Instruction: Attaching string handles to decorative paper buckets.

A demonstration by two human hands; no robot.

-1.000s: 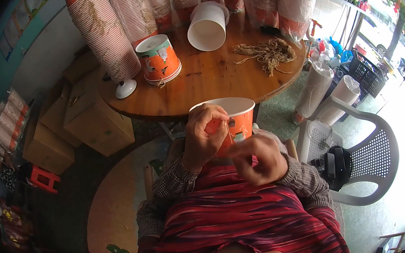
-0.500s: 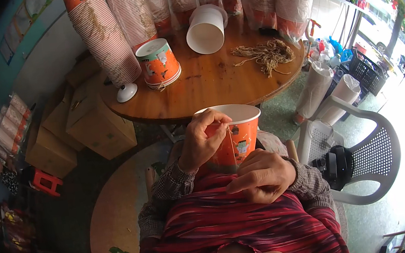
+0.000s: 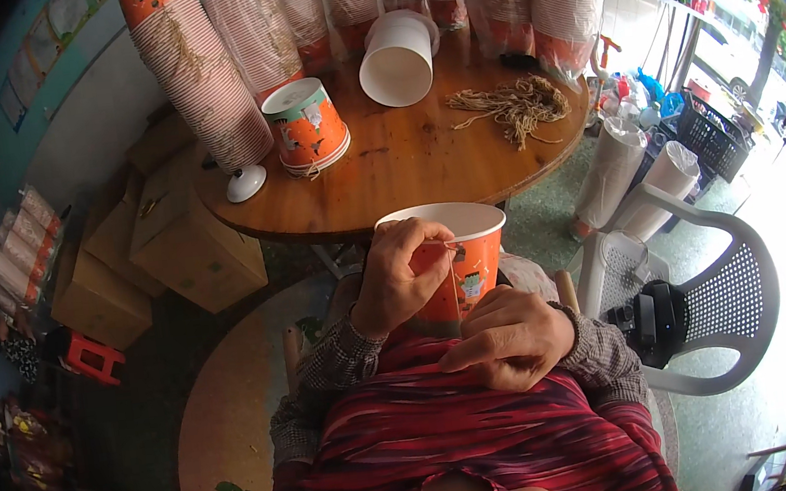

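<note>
An orange printed paper bucket (image 3: 483,253) rests upright against my lap, its white rim facing up. My left hand (image 3: 402,278) is at the bucket's near left side, thumb and forefinger pinched on a thin twine string (image 3: 455,287) just below the rim. The string runs straight down the bucket's outside to my right hand (image 3: 512,340). That hand is curled low in front of the bucket, and its fingers close around the string's lower end, which is hidden.
On the round wooden table (image 3: 385,174) stand an upside-down orange bucket (image 3: 310,134), tall bucket stacks (image 3: 210,82), a white tub (image 3: 397,68) on its side and a twine bundle (image 3: 518,107). Cardboard boxes (image 3: 192,229) are at left, a grey plastic chair (image 3: 732,289) at right.
My left hand has shifted slightly right and down, still pinching the string. My right hand stays nearly where it was. The bucket has not visibly moved.
</note>
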